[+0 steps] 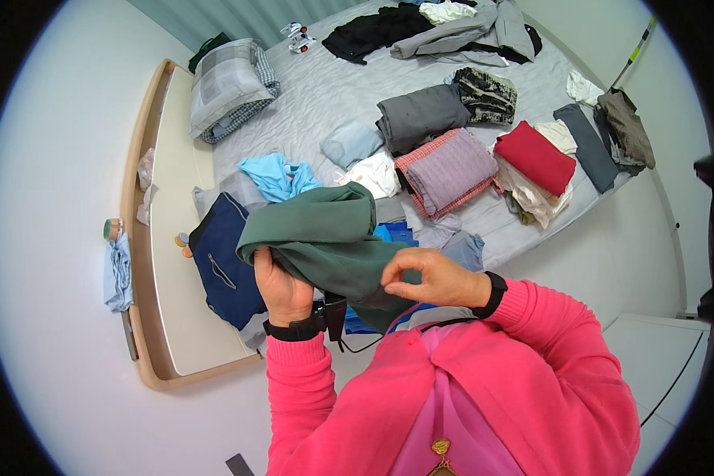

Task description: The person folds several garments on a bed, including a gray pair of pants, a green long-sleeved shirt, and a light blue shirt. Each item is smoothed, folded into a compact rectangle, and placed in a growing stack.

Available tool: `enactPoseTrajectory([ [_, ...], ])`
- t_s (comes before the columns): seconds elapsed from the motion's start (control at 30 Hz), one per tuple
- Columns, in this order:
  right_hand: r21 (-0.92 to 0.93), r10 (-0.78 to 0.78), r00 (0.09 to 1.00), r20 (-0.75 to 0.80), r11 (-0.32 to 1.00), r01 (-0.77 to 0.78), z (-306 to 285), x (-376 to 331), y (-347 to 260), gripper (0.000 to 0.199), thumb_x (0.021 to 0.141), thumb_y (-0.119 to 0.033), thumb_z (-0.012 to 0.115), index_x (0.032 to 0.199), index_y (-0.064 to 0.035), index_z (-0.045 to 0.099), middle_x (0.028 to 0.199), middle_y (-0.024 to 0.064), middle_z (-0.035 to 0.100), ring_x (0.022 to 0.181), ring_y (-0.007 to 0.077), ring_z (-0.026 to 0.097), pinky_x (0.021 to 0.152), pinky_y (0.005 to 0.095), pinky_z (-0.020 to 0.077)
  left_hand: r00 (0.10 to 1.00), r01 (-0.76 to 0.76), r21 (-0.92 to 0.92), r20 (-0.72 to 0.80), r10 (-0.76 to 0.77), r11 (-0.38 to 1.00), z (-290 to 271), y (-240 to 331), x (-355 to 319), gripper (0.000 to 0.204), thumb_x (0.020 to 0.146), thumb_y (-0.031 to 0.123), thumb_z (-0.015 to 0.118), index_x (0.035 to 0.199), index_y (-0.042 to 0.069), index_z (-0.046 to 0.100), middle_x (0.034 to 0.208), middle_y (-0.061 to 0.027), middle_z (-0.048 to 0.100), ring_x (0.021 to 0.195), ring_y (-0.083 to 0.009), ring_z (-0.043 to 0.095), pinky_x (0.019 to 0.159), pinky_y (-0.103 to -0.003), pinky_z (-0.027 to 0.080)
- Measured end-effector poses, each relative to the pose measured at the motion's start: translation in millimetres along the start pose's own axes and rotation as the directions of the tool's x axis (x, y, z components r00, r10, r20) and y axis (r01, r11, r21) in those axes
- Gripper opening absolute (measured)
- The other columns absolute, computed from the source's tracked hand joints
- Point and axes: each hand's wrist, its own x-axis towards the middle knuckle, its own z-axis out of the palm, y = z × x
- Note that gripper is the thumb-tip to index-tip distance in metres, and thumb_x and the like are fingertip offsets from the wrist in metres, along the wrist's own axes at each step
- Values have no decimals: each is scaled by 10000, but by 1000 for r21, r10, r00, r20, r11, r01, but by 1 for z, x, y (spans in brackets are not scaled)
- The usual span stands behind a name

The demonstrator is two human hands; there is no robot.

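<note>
A dark green folded garment (317, 238) hangs in front of me above the near edge of the bed. My left hand (282, 289) is closed on its lower left part, with the fingers hidden under the cloth. At the garment's right side, my right hand (436, 278) has its thumb and fingertips curled together in a pinch on the fabric. To the left of the garment lies a navy blue piece of clothing (222, 262) with a zipped pocket. Bright blue cloth (397, 232) shows partly beneath the green one.
On the bed (309, 103) lie a light blue garment (282, 176), a grey folded stack (420, 115), a mauve folded cloth (452, 166) and a red folded one (535, 157). Pillows (226, 83) rest by the headboard (174, 206). Black and grey clothes (468, 36) lie at the far side.
</note>
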Motion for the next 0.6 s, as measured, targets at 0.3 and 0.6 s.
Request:
enactPoseTrajectory([
  [0.3,-85,191,966,-175,974,-208,23,12,-7,465,745,-332,771,1001,-40,515,782,34,527,702,133,528,633,258,450,996,-19,-102,84,27,995,11,-9,-4,349,969,293,460,1218,62,545,1268,-93,556,1184,-263,501,1051,-429,345],
  [0.6,67,242,956,-169,970,-233,35,15,6,212,756,-176,712,822,-16,592,850,80,563,713,165,566,660,271,471,994,-50,-88,94,58,995,20,-16,-16,329,976,275,440,1202,60,544,1240,-82,570,1159,-245,515,1039,-416,358],
])
